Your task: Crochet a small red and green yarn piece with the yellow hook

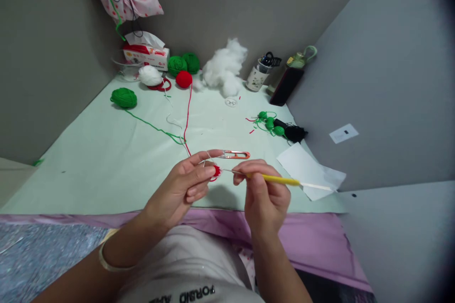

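Between the thumb and fingers of my left hand [190, 177] is a small red crochet piece [216, 171], with a strand of white yarn over the raised index finger. My right hand [265, 189] grips a crochet hook [279, 179] by its yellow handle, pen-fashion. The hook's metal tip points left and meets the red piece; whether it passes through a stitch is too small to tell. Red yarn [187, 118] runs from the left hand back to a red ball [184, 79]. Just beyond the hands lie orange thread snips [236, 154].
Green yarn [123, 98] and white yarn [150, 75] lie at left, near red-handled scissors [165, 85] and a tissue box [147, 56]. White stuffing [225, 68] sits at the back. At right are a pen cup [258, 75], a phone [287, 86], green crocheted balls [270, 123] and paper [307, 170].
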`<state>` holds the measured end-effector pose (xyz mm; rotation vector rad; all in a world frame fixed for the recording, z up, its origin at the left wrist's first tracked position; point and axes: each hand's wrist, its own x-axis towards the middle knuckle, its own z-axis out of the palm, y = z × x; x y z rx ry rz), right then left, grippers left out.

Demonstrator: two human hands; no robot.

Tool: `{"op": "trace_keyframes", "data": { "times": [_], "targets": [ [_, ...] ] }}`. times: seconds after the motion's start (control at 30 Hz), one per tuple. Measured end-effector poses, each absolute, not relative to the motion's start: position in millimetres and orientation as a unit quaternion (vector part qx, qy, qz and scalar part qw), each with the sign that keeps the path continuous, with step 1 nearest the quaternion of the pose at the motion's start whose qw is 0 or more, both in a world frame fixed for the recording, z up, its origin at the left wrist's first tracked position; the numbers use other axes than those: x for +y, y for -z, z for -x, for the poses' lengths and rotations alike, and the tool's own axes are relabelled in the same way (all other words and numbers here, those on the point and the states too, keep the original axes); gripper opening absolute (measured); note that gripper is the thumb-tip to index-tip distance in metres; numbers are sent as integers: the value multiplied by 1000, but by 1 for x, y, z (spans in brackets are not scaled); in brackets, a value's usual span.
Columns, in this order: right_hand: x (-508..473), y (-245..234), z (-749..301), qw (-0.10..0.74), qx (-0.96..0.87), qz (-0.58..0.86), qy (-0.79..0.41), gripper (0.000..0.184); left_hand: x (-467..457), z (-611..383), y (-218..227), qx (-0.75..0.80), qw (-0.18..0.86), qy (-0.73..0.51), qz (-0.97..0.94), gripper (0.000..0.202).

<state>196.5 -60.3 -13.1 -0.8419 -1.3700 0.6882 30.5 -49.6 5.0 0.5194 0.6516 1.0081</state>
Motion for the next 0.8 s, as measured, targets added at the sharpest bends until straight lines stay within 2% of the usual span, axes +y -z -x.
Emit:
{"op": "trace_keyframes", "data": {
  "times": [0.07,0.13,0.27,0.37,0.47,0.6,0.8],
  "targets": [
    [-57,12,-194,642,-581,359,-349,22,-50,-32,-5,309,779,-479,-261,34],
    [-57,13,-190,625,-607,364,-329,20,-52,-35,-3,316,762,-488,-286,36],
    [-63,18,-189,577,-694,390,-181,31,-55,-38,2,336,729,-513,-304,40],
    [-65,20,-193,541,-740,389,-95,38,-52,-36,1,321,767,-490,-262,38],
    [-61,18,-198,597,-675,395,-178,30,-48,-34,-2,312,799,-469,-211,32],
    [-56,15,-195,649,-576,361,-342,20,-48,-34,-2,315,775,-494,-238,30],
    [-57,18,-191,636,-580,365,-355,16,-52,-35,-3,327,772,-477,-264,37]
  ]
}}
